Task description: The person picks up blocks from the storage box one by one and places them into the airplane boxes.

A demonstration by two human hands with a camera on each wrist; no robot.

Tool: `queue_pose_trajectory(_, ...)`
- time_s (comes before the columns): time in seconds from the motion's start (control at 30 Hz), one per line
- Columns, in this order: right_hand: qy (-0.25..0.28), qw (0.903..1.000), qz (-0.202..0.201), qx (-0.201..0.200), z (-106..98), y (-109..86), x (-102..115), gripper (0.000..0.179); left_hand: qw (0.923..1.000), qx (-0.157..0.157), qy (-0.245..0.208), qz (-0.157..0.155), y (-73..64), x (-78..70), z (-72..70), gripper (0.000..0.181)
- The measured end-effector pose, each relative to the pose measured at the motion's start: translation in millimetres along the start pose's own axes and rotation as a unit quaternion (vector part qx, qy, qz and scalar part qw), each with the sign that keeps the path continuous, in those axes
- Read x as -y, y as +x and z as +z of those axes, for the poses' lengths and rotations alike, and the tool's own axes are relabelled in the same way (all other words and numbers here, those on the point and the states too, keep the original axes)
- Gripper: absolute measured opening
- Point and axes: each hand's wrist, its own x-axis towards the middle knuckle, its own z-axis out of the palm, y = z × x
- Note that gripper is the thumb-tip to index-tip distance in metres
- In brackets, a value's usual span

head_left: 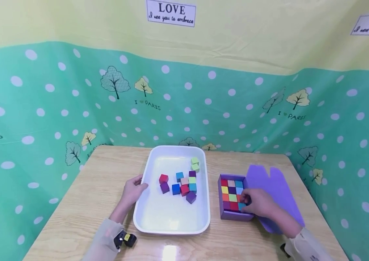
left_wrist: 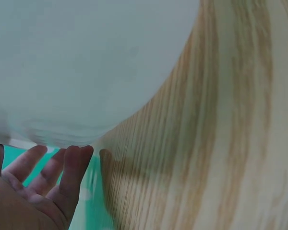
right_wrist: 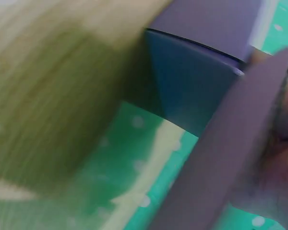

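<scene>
My left hand (head_left: 133, 191) grips the left rim of a white tray (head_left: 158, 221), thumb over the edge and fingers (left_wrist: 69, 172) against the outer side in the left wrist view. Loose coloured cubes lie in the tray, among them a red cube (head_left: 163, 178) and a blue cube (head_left: 176, 189). My right hand (head_left: 260, 203) is over the right side of a purple box (head_left: 236, 216) filled with rows of coloured cubes. Its thumb and bent fingers pinch a teal cube (head_left: 241, 207) at the near right corner, partly hidden by the hand.
A purple lid-like flap (head_left: 277, 185) lies flat to the right of the box, under my right forearm. Two light green cubes (head_left: 195, 164) sit at the tray's far right. The wooden table (head_left: 83, 203) backs onto a green dotted curtain (head_left: 171, 108).
</scene>
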Motion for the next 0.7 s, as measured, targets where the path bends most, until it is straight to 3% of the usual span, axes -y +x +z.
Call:
queue_pose_trajectory(0.13,0.055,0.9984,-0.010,0.003,-12.5,-4.7,12.9,0.022,1.0000,-0.006,0.005,-0.004,-0.7,-0.3,0.4,0.053)
queue_pose_trajectory(0.27,0.073,0.9974,-0.004,0.004,-30.1,-12.0,47.1,0.020,0.9999,0.001,0.010,-0.010,-1.6,-0.6,0.5,0.053)
queue_pose_trajectory(0.4,0.074,0.9946,-0.073,-0.009,-43.1,-10.2,88.8,0.017,0.9999,-0.005,0.009,-0.012,-0.1,-1.0,-0.9,0.054)
queue_pose_trajectory(0.5,0.085,0.9878,-0.130,-0.017,-42.9,1.6,116.9,0.016,0.9999,-0.013,0.003,-0.008,1.6,-1.3,-1.6,0.054)
queue_pose_trajectory(0.7,0.124,0.9844,-0.122,0.028,-21.7,41.6,171.4,0.028,0.9999,-0.005,-0.001,-0.015,1.5,0.0,1.2,0.053)
